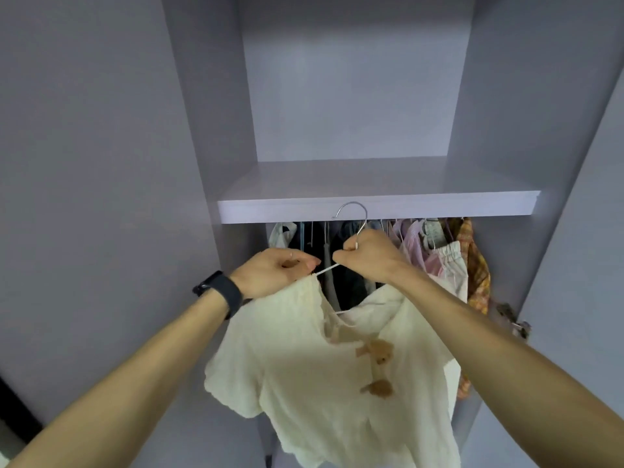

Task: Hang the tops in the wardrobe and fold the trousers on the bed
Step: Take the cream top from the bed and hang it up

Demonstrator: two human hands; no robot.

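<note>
Forearms reach forward from the lower corners, the left wearing a dark wristband (221, 292). Cream top (304, 373) with brown toggle buttons (380, 356) hangs below both hands, draped on a white hanger (326, 269). Left hand (273, 273) pinches the top's shoulder at the hanger's end. Right hand (366, 260) is curled round the hanger's neck, the metal hook (353, 214) rising just above it, in front of the shelf (371, 204) edge. Beyond the hands, hung clothes (439, 251) fill the wardrobe (506, 130) compartment under that shelf.
</note>
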